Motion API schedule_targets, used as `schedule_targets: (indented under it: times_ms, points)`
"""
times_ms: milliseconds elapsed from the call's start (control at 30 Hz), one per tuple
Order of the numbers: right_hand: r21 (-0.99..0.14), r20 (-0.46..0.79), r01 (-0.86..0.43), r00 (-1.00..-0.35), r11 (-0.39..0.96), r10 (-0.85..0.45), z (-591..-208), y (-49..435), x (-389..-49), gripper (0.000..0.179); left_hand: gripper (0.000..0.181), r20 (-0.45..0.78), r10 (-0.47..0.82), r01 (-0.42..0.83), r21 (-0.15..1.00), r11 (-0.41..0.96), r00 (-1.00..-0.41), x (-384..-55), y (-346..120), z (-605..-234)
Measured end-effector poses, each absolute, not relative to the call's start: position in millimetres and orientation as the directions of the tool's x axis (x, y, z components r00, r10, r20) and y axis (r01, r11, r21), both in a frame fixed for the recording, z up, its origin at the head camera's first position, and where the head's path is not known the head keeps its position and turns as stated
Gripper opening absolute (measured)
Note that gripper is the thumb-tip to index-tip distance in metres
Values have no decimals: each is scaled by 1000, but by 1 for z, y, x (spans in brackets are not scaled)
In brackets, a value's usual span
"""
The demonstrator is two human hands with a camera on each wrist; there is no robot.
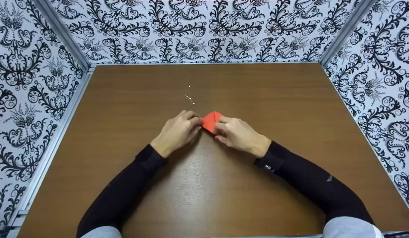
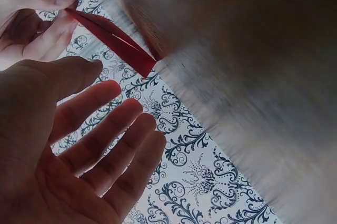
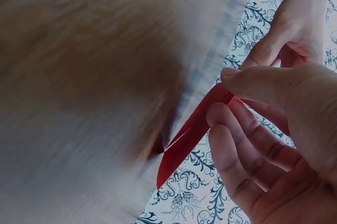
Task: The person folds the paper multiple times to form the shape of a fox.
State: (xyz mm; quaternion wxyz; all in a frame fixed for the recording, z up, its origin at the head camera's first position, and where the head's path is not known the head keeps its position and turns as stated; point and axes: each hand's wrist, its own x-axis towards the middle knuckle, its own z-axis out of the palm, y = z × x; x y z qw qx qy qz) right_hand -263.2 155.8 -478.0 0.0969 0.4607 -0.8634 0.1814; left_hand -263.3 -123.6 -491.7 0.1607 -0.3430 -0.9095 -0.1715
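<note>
A small folded piece of red paper (image 1: 210, 121) lies near the middle of the table, a crease running down its upper face. My right hand (image 1: 239, 134) pinches its right side; the right wrist view shows the thumb on one face of the paper (image 3: 192, 132) and fingertips on the other. At the left corner is my left hand (image 1: 179, 130), its fingertips right by the edge. In the left wrist view the left hand's fingers are spread and loosely extended, with the paper (image 2: 113, 42) beyond them. Seen edge-on, the paper has a narrow gap between its layers.
The brown wooden table (image 1: 125, 96) reflects light near its front. Several small white specks (image 1: 190, 98) show on it beyond the hands. Patterned black-and-white panels (image 1: 197, 31) stand at the back and both sides, joined by metal rails (image 1: 62, 33).
</note>
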Motion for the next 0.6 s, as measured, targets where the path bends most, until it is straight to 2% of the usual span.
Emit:
schedule_targets:
  times_ms: [233, 600]
  points:
    - [-211, 318, -832, -554, 512, -769, -481, 155, -262, 11, 22, 427, 576, 685, 160, 711, -697, -263, -124, -492]
    - [-349, 363, -778, -626, 523, -690, -470, 162, -274, 3, 20, 418, 605, 713, 172, 680, -678, -260, -117, -490]
